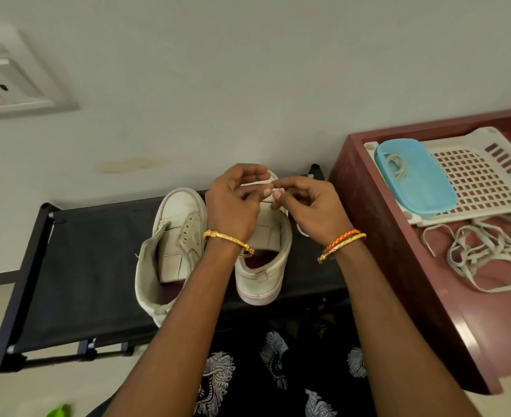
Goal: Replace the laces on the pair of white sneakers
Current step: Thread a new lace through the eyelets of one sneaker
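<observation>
At the upper left of the frame a wall socket (6,82) sat in the pale wall. Below it, across the left and middle of the frame, stood a black rack (77,266) with a dark fabric shelf. Two white sneakers rested on that shelf side by side, toes pointing toward the wall. The left sneaker (173,245) had no lace in its eyelets, and its tongue stood loose and open. The right sneaker (263,263) sat just beside it, its front part hidden behind the hands.

Both hands met over the toe end of the right sneaker, near the centre of the frame. The left hand (233,206) had its fingers curled inward, and the right hand (311,203) pinched a white lace (273,191) between thumb and fingertips. Whether the left fingers also gripped the lace could not be told. A gold bangle (228,240) circled the left wrist, and an orange thread band (343,237) with another gold bangle circled the right wrist.

At the bottom centre lay black cloth with a white print (278,362). On the right of the frame stood a dark red table (398,266). At its upper part lay a white slotted tray (482,182), and on the tray's left end sat a blue container (416,179) with a coiled lace inside. Below the tray, on the table top, lay a loose tangle of laces (488,254).
</observation>
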`<control>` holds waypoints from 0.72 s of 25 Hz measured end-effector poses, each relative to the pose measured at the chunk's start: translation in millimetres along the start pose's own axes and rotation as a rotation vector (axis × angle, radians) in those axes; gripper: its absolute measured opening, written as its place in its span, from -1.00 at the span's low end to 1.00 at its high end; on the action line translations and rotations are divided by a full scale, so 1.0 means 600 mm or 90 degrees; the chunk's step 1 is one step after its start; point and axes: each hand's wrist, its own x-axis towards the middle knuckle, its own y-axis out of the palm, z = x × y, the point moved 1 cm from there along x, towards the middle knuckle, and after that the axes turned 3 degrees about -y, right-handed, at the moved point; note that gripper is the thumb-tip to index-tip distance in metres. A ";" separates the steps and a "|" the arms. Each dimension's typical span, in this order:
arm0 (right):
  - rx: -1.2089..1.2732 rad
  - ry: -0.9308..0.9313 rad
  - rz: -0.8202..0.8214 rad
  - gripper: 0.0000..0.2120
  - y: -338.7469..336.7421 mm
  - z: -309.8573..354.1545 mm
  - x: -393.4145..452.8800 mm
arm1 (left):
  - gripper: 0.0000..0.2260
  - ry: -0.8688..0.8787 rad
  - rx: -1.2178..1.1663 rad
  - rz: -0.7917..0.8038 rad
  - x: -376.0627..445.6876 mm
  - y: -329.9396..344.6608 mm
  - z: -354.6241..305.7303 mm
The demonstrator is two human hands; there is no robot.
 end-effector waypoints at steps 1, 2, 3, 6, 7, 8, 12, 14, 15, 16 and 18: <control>-0.010 -0.001 -0.018 -0.85 -0.001 -0.003 0.001 | -0.72 0.003 0.014 0.011 0.002 -0.002 0.004; -0.033 -0.001 -0.041 -0.86 -0.002 -0.005 0.002 | -0.73 0.005 0.034 0.020 0.003 -0.002 0.009; -0.062 0.005 -0.068 -0.86 -0.003 -0.006 0.003 | -0.75 0.006 0.069 0.024 0.002 -0.001 0.013; -0.182 0.036 -0.121 -0.88 -0.004 -0.018 0.006 | -0.79 -0.027 0.293 0.008 0.009 0.002 0.032; -0.219 0.050 -0.115 -0.88 -0.006 -0.024 0.007 | -0.78 -0.065 0.375 0.012 0.013 0.002 0.038; -0.247 0.066 -0.103 -0.87 -0.007 -0.030 0.006 | -0.79 -0.119 0.428 0.029 0.017 0.002 0.043; -0.270 0.088 -0.078 -0.88 -0.007 -0.044 0.007 | -0.81 -0.322 0.256 0.148 0.027 0.009 0.048; -0.260 0.077 -0.076 -0.88 -0.003 -0.043 0.010 | -0.73 -0.373 0.179 0.126 0.034 0.017 0.042; -0.258 0.076 -0.078 -0.87 -0.001 -0.043 0.012 | -0.66 -0.405 0.145 0.100 0.038 0.018 0.039; -0.259 0.074 -0.079 -0.86 0.000 -0.043 0.015 | -0.63 -0.436 0.104 0.075 0.040 0.018 0.036; -0.259 0.075 -0.076 -0.86 -0.001 -0.043 0.018 | -0.66 -0.445 0.073 0.042 0.047 0.017 0.035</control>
